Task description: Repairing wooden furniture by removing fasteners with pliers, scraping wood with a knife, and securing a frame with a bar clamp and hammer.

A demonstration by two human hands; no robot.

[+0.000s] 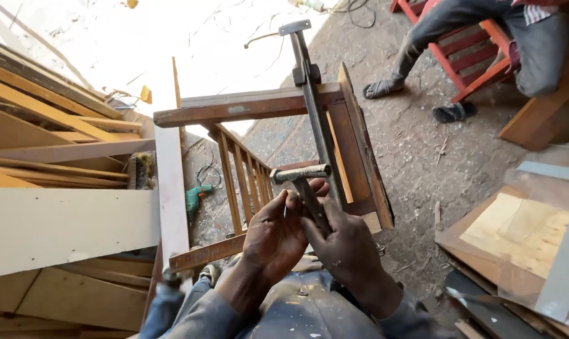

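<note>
Left hand (275,235) curled around the near end of a long metal bar clamp (314,119), fingers wrapped on the shaft just below the cross handle (300,173), palm turned toward the right. Right hand (344,242) pressed against it from the other side, fingers also closed on the same shaft, thumb lying along the metal. Both wrists bent upward from paint-flecked blue sleeves (297,311), forearms converging at the bottom middle of the view.

Cross handle lying nearly level, left to right, just above the knuckles. Long axis of the clamp running from the hands away and slightly leftward, ending far off in a small flat T-shaped head (295,27). Sliding jaw block (307,74) sitting partway up the bar, right where it crosses the top rail (247,103) of a wooden slatted frame (243,179). Bar laid over that frame, between the row of thin slats on the left and a dark brown side board (363,144) on the right.

Beyond the frame: a pale plank (171,188) standing along its left edge, stacked timber (52,119) further left, a green power drill (196,198) on the dusty ground below the slats. At upper right, another person's legs and sandalled feet (416,81) by a red wooden chair (473,56). At lower right, plywood sheets (523,232) lying flat.
</note>
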